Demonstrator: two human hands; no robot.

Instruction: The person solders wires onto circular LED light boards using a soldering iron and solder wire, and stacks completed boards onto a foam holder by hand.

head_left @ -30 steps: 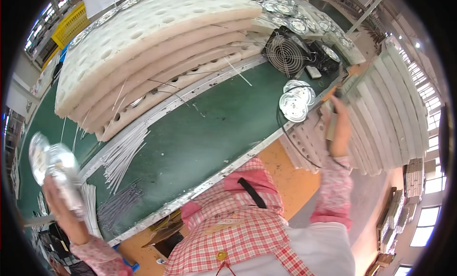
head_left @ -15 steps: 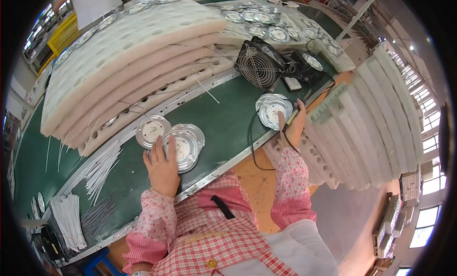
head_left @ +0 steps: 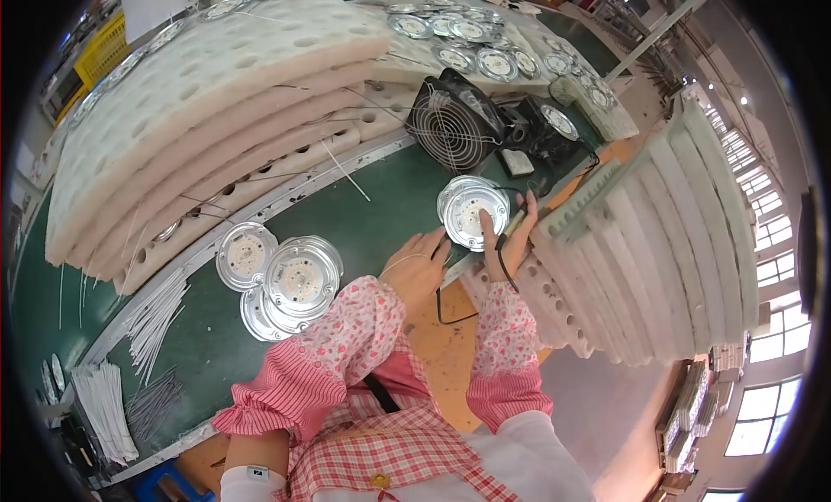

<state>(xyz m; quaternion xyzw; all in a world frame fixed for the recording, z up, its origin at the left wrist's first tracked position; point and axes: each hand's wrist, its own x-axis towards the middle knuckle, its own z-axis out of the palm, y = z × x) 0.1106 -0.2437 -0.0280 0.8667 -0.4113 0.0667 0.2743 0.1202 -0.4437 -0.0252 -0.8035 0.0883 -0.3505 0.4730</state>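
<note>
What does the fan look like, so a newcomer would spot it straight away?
On the green table, find the stack of pale, holed slabs. Just past its right end in the picture is a black fan. Its round guard of wire rings sets it apart from the small white block and the silver disc nearby.

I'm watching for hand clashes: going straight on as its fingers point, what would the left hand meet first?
Most likely the rim of the overlapping silver discs by the right hand. The left hand looks very close to it, though depth and contact are unclear.
</note>
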